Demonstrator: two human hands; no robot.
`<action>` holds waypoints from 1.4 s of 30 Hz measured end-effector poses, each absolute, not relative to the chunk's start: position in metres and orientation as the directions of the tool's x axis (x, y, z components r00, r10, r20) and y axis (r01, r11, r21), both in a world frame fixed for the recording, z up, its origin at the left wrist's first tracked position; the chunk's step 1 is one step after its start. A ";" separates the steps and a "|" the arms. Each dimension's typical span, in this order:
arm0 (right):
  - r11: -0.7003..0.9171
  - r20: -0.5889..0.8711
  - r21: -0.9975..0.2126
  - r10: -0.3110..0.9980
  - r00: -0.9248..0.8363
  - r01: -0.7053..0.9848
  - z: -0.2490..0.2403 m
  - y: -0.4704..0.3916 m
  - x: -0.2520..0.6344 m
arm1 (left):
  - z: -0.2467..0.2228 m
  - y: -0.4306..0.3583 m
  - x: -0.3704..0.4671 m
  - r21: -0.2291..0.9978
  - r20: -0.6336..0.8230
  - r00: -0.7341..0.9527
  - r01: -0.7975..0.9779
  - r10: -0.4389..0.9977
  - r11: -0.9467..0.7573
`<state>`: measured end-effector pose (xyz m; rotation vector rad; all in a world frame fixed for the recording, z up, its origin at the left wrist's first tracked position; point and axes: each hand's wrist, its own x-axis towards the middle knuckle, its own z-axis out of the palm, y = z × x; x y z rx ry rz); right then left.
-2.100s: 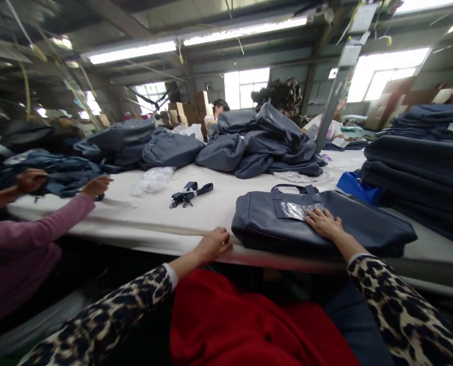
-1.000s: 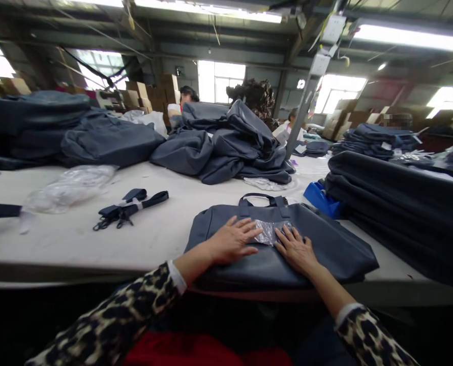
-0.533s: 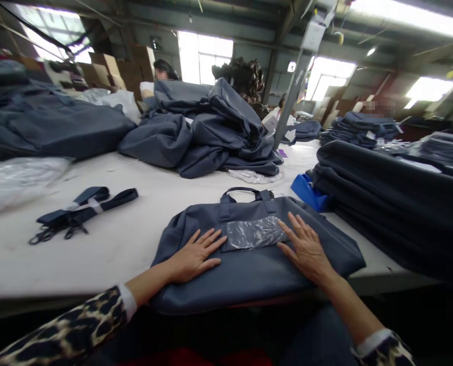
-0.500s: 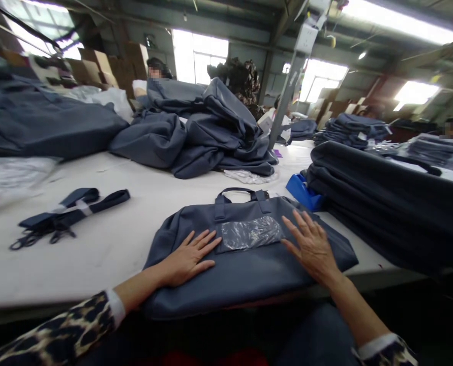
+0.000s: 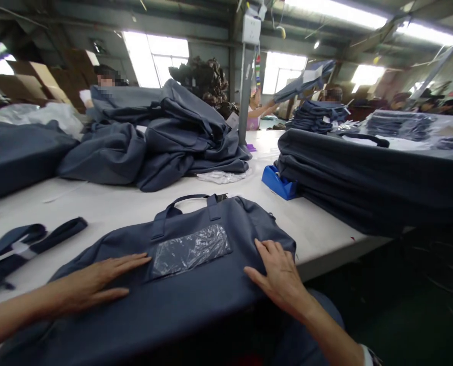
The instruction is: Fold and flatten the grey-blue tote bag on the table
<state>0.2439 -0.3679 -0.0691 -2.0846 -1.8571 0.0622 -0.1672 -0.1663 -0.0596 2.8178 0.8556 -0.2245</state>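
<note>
A dark blue bag (image 5: 211, 290) lies flat at the table's front edge, its handle (image 5: 167, 211) toward the far side. On its upper face is a clear plastic packet (image 5: 191, 250). My left hand (image 5: 100, 282) rests on the bag left of the packet, fingers stretched out and holding nothing. Right of the packet, my right hand (image 5: 277, 269) lies on the bag near its right end, its fingers apart.
Strap pieces (image 5: 58, 236) lie at the left on the white table (image 5: 321, 239). Behind are heaped blue bags (image 5: 165, 137) and a metal post (image 5: 245, 96). A blue dispenser (image 5: 278, 182) stands beside stacked bags (image 5: 363, 178). Two people are beyond, one holding up a blue piece.
The view has turned to the right. The bag sits lower and further left in view, tilted more, with both hands still spread on it. A person with a raised blue piece has come into sight.
</note>
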 end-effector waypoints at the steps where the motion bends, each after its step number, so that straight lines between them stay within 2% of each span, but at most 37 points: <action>1: -0.078 0.185 -0.324 0.972 0.144 0.943 -0.069 -0.365 0.236 | -0.050 -0.163 -0.154 0.124 -0.204 0.811 0.577 0.548 -0.807; 2: -0.076 0.180 -0.359 0.972 0.149 0.930 -0.068 -0.363 0.230 | -0.042 -0.163 -0.132 0.101 -0.195 0.794 0.600 0.576 -0.793; 3: -0.070 0.178 -0.391 0.972 0.150 0.918 -0.066 -0.360 0.227 | -0.036 -0.165 -0.103 0.087 -0.118 0.795 0.605 0.595 -0.791; 5: -0.016 0.190 -0.478 0.974 0.122 0.878 -0.062 -0.358 0.230 | -0.037 -0.179 -0.032 0.193 -0.019 0.866 0.493 0.499 -0.848; 8: 0.123 0.266 -0.672 0.960 0.083 0.730 -0.055 -0.360 0.262 | -0.062 -0.205 0.065 0.304 0.091 0.905 0.373 0.416 -0.877; 11: 0.114 0.342 -0.712 0.918 0.200 0.692 -0.055 -0.370 0.313 | -0.096 -0.219 0.107 0.319 0.155 0.899 0.347 0.410 -0.882; 13: 0.064 0.323 -0.657 0.924 0.204 0.751 -0.062 -0.375 0.342 | -0.112 -0.217 0.108 0.329 0.200 0.877 0.360 0.437 -0.873; 16: 0.083 0.233 -0.577 0.970 0.066 0.812 -0.076 -0.374 0.361 | -0.119 -0.210 0.100 0.335 0.230 0.867 0.356 0.443 -0.872; 18: 0.103 0.215 -0.481 0.977 0.003 0.870 -0.084 -0.366 0.360 | -0.116 -0.209 0.097 0.330 0.230 0.873 0.346 0.430 -0.878; 23: 0.088 0.339 -0.137 0.940 -0.037 0.987 -0.100 -0.351 0.350 | -0.109 -0.215 0.096 0.328 0.264 0.866 0.335 0.426 -0.883; 27: 0.007 0.416 -0.038 0.909 0.009 0.999 -0.122 -0.357 0.349 | -0.106 -0.224 0.090 0.314 0.196 0.914 0.285 0.356 -0.906; 30: -0.075 0.294 -0.127 0.949 0.110 0.989 -0.119 -0.368 0.352 | -0.104 -0.228 0.089 0.300 0.084 0.958 0.236 0.272 -0.924; 34: -0.113 0.012 -0.493 0.991 0.136 0.863 -0.069 -0.374 0.363 | -0.101 -0.230 0.091 0.318 0.073 0.958 0.241 0.277 -0.917; 37: -0.107 0.005 -0.717 0.987 0.159 0.688 -0.031 -0.352 0.362 | -0.100 -0.231 0.091 0.323 0.100 0.951 0.246 0.291 -0.914; 39: -0.091 0.043 -0.757 0.981 0.188 0.647 -0.023 -0.318 0.356 | -0.100 -0.232 0.091 0.326 0.108 0.950 0.245 0.293 -0.913; 40: -0.097 0.052 -0.731 0.979 0.197 0.675 -0.024 -0.297 0.351 | -0.100 -0.233 0.090 0.326 0.111 0.950 0.243 0.292 -0.914; 42: -0.160 0.056 -0.597 0.969 0.240 0.786 -0.034 -0.253 0.340 | -0.100 -0.233 0.090 0.324 0.115 0.950 0.240 0.289 -0.915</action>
